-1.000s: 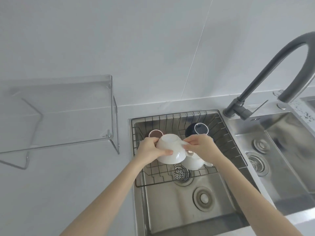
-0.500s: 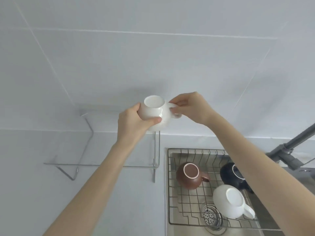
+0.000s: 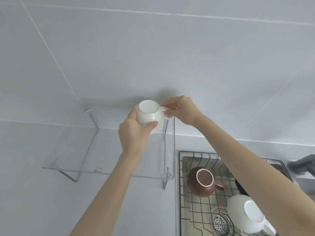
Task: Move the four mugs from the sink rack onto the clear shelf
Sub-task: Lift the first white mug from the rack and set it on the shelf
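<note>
Mug [image 3: 150, 117] above clear shelf [image 3: 109, 169]

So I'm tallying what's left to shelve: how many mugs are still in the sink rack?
3: a brown mug at the rack's left, a white mug nearer the camera, and a black mug mostly hidden behind the right forearm.

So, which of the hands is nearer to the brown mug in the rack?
The left. The left hand, gripping the white mug over the clear shelf, sits up and left of the brown mug. The right hand, pinching the handle, is higher, farther away.
</note>
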Available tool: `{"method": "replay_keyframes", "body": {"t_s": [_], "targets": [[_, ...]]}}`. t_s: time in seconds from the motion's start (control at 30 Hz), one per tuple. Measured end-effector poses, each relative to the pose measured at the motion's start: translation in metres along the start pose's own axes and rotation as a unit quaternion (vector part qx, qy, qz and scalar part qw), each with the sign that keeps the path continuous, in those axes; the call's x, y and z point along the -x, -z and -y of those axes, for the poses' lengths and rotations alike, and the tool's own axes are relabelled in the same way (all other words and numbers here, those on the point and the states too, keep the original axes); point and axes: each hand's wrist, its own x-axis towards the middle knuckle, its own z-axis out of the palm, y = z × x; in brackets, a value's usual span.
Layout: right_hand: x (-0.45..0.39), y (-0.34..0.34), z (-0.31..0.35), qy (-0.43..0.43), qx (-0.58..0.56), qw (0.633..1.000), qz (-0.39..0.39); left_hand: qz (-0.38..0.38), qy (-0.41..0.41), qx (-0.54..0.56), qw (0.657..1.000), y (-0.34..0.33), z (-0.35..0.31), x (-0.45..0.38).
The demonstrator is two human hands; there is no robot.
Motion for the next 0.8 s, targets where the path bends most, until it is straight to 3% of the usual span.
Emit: {"method": "replay_keyframes", "body": {"t_s": [0.3,0.5,0.6,0.7,0.8], "targets": [[0.001,-0.004,-0.003,0.006,-0.013,1.000,-0.006,-0.022,-0.021,-0.036,0.999,-0.009,0.012,0.005],[0.009,0.002,-0.001,0.000,0.023,0.999,-0.024,0.047,-0.010,-0.055,0.997,-0.008,0.007,0.005],[0.028,0.019,0.001,-0.004,0.003,0.999,-0.053,0.042,-0.065,-0.065,0.995,-0.008,-0.013,0.017],[0.060,0.043,-0.003,-0.011,-0.028,0.996,-0.085,0.043,-0.139,-0.018,0.989,-0.013,-0.039,0.041],[0.105,0.067,-0.024,-0.044,-0.061,0.990,-0.116,0.134,-0.123,0.091,0.979,-0.029,-0.061,0.080]]}}
